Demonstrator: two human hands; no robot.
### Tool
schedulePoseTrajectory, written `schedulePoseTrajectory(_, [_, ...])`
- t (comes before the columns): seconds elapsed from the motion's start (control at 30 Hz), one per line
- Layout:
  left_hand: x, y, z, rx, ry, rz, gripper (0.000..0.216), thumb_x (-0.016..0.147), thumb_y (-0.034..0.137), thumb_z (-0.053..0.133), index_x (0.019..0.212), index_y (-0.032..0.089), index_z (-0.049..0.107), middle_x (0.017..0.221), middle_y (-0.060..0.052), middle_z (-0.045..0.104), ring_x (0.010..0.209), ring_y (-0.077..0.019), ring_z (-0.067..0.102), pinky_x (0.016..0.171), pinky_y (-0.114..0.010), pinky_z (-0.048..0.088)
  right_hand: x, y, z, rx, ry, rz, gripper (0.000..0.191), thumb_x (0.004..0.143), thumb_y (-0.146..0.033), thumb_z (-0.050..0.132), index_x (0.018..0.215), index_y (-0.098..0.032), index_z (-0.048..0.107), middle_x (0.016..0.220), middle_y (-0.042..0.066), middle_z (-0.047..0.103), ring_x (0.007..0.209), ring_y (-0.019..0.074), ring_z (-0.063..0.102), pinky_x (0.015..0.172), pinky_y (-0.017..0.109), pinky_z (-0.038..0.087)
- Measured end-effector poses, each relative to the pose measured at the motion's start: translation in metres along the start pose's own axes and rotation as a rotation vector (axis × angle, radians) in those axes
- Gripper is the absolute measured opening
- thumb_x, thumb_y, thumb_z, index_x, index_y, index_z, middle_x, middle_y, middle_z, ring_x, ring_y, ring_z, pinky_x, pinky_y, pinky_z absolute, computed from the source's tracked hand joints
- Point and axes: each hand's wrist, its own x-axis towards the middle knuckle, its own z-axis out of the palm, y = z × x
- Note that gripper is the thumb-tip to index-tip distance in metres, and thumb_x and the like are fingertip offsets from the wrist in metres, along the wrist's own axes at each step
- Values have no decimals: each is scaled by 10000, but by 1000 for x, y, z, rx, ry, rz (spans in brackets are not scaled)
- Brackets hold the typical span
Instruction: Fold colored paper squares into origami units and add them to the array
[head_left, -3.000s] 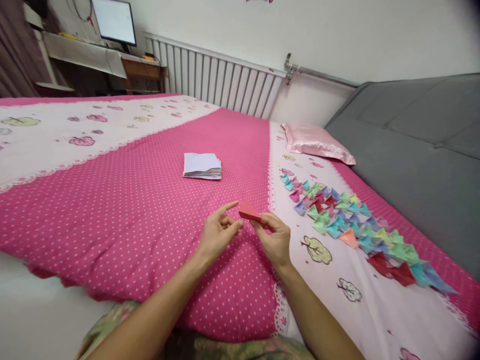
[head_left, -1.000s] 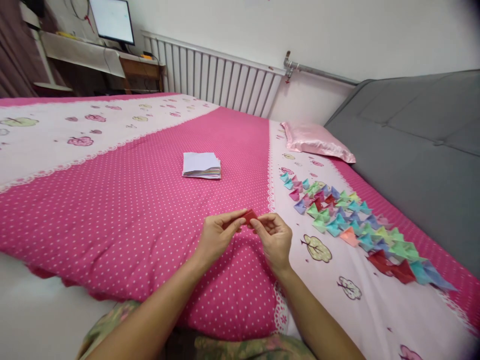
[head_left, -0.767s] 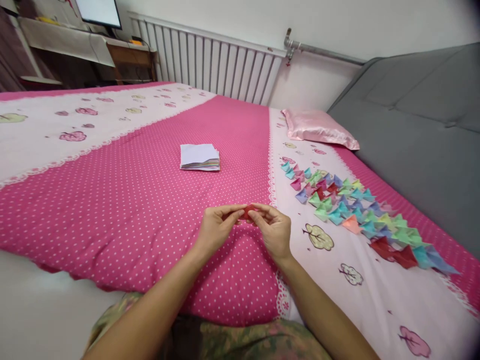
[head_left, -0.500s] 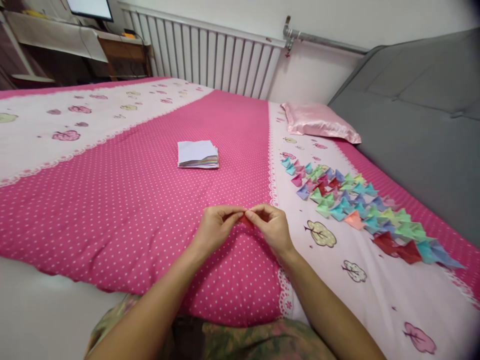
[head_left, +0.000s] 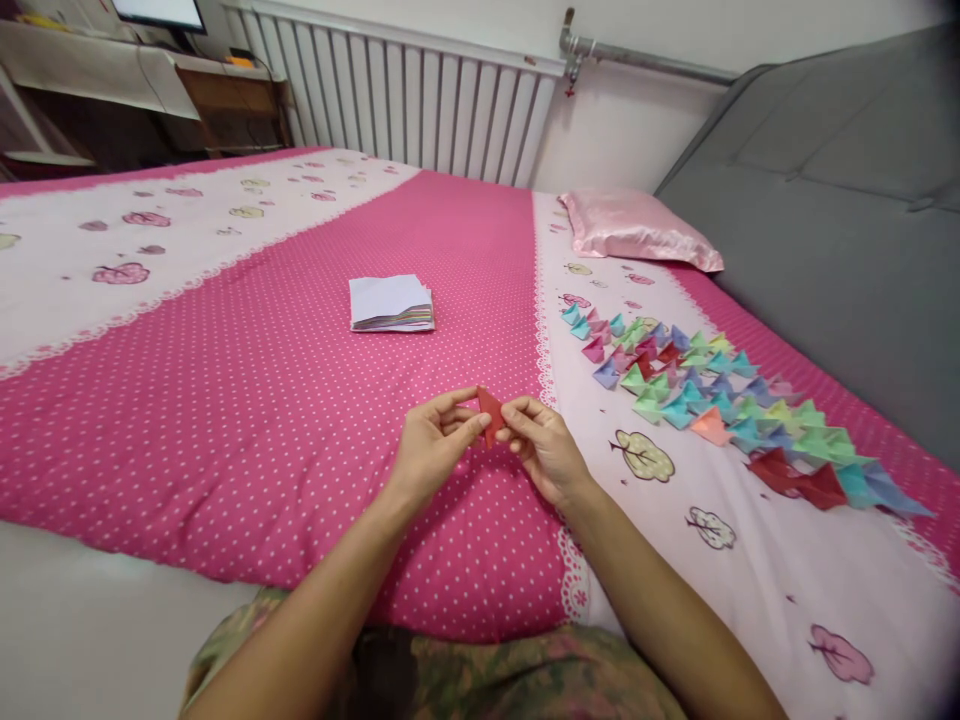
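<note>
A small folded red paper is held up between both hands, above the pink dotted bedspread. My left hand pinches its left side between thumb and fingers. On its right edge, my right hand grips with thumb and forefinger. The paper looks diamond-shaped, with points at top and bottom; its finer folds are too small to make out. To the right lie rows of folded paper boats in several colours, with red ones near the closer end.
A stack of square paper sheets, white on top, lies ahead on the bed. A pink pillow rests at the far right against the grey headboard. Behind the bed stand a white radiator and a desk with a monitor.
The red paper, mostly hidden by the fingers before, has been turned and shows as a diamond. My right hand has shifted its hold to the paper's right edge. The view has tilted slightly.
</note>
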Motion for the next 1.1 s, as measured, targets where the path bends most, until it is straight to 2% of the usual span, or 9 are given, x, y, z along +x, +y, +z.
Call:
schedulePoseTrajectory(0.13, [-1,5,-3,-85,-109,-34,450,647,259,710,1069,139,606,739,-33,676,618,-109,615,604,-221,481,0,-3,-1,65,-70,106,192,604,-266,748,674,-162,602,590,-55,605,464,29,554,383,83,391])
schedulePoseTrajectory(0.3, [-2,5,-4,-119,-229,-68,343,684,272,683,1009,168,649,865,-57,685,689,-123,623,653,-237,471,1,-7,-4,127,-169,249,152,643,-224,725,684,-155,595,546,-63,585,425,8,527,374,43,393])
schedulePoseTrajectory(0.43, [-3,7,-3,-137,-274,-74,293,687,257,682,963,161,666,800,-51,690,685,-131,626,688,-256,472,2,-7,-5,147,-211,282,145,663,-209,710,752,-151,612,593,-54,601,434,3,536,400,31,422])
schedulePoseTrajectory(0.77, [-3,5,-3,-86,-238,-64,277,692,236,680,952,142,672,791,-49,685,662,-110,608,683,-240,464,2,-4,-5,129,-229,183,152,655,-191,718,774,-144,638,632,-46,624,456,3,558,430,28,444])
schedulePoseTrajectory(0.93, [-5,7,-1,-124,-268,-66,265,683,229,686,930,132,679,753,-50,689,671,-131,623,722,-278,472,3,-4,-6,145,-227,200,155,634,-171,731,756,-135,643,576,-54,610,418,-1,530,402,29,431])
schedulePoseTrajectory(1.1, [-5,7,-2,-116,-263,-72,272,687,268,684,923,133,682,749,-61,693,664,-136,619,705,-283,472,4,-3,-7,177,-260,226,214,625,-154,739,816,-129,646,625,-34,634,433,8,551,407,38,446])
